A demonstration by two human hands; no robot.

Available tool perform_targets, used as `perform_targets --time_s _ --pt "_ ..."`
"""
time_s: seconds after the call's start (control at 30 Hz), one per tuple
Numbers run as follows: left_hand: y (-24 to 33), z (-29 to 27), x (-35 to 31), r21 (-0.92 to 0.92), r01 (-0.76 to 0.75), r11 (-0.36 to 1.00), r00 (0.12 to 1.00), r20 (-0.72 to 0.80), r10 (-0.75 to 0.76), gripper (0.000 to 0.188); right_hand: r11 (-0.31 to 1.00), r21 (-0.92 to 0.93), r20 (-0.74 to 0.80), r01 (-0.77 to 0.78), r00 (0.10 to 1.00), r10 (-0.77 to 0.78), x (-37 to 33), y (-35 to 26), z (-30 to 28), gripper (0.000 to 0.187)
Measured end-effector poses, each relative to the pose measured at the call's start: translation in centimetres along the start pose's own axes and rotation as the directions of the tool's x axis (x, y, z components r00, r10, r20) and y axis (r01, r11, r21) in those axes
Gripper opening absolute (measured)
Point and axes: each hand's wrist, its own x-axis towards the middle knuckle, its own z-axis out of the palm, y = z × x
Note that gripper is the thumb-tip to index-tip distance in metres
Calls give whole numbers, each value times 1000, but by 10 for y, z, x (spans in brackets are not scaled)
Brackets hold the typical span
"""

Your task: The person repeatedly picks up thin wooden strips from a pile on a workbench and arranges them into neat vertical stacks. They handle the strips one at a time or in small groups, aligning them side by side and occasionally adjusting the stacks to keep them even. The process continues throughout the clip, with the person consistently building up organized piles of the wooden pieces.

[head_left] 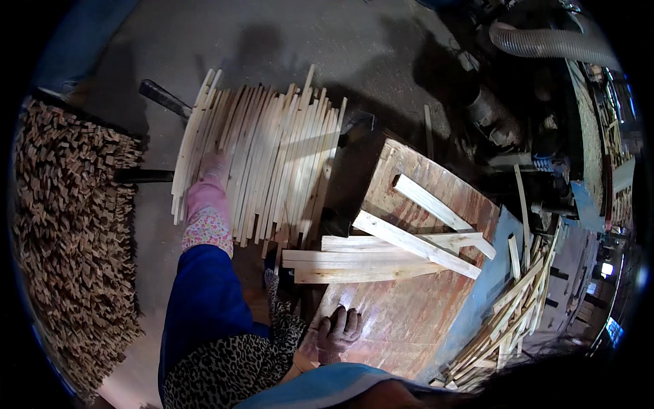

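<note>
A stack of wood (71, 238) fills the left side; a ribbed hose (552, 42) curves at upper right; loose slats (501, 320) lie heaped at lower right.

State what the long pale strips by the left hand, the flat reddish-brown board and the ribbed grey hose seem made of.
Long pale strips: most likely unpainted wood, creamy with darker streaks.
Flat reddish-brown board: probably wood, perhaps plywood, its finish worn, given the streaky, patchy surface.
Ribbed grey hose: perhaps flexible plastic with a slight sheen, given its curve and rings; metal remains possible.
</note>
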Motion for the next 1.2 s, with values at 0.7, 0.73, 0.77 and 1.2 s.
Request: perform_targets --time_s 0.7,0.73,0.77,1.2 --pt "394 -39 -415 -365 -909 -199 -59 -361 931 49 905 363 44 -222 974 222 6 15 -49 61" --pt "410 -25 -485 -414 -892 -183 -101 -212 972 50 868 444 71 -223 974 214 1 30 -52 60" --pt "418 23 -512 -777 -621 -99 -57 -81 995 51 831 526 61 -184 982 179 21 48 -91 55" --pt "563 234 -927 -377 -849 369 98 575 812 107 152 -329 -263 -932 245 933 -43 545 -245 89"
